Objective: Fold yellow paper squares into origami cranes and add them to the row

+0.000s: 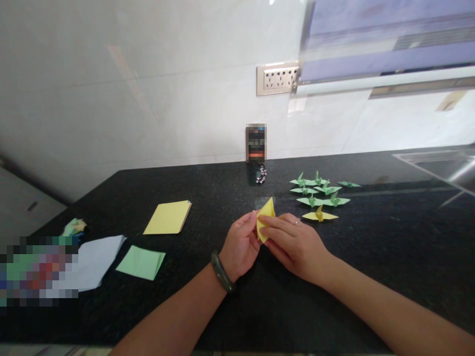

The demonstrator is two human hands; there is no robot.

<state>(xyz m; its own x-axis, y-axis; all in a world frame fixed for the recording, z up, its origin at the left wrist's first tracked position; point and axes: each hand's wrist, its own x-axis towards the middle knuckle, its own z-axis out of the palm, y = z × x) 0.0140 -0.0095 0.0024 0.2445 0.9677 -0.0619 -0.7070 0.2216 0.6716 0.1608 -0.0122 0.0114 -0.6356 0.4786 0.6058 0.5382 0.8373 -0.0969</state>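
Observation:
A partly folded yellow paper (266,216) is held just above the black countertop (389,247), its point sticking up. My left hand (240,244) pinches its left side, a dark bangle on that wrist. My right hand (295,244) presses fingers against its right side, a ring on one finger. Both hands are closed on the paper. Just behind the hands, to the right, lie several green paper cranes (319,190) and one yellow paper crane (319,215).
A stack of yellow paper sheets (168,217) lies to the left, with a green folded sheet (141,262) and a pale blue sheet (97,262) nearer the edge. A small dark box (256,143) and beads (261,174) stand by the wall. A sink (441,165) is at far right.

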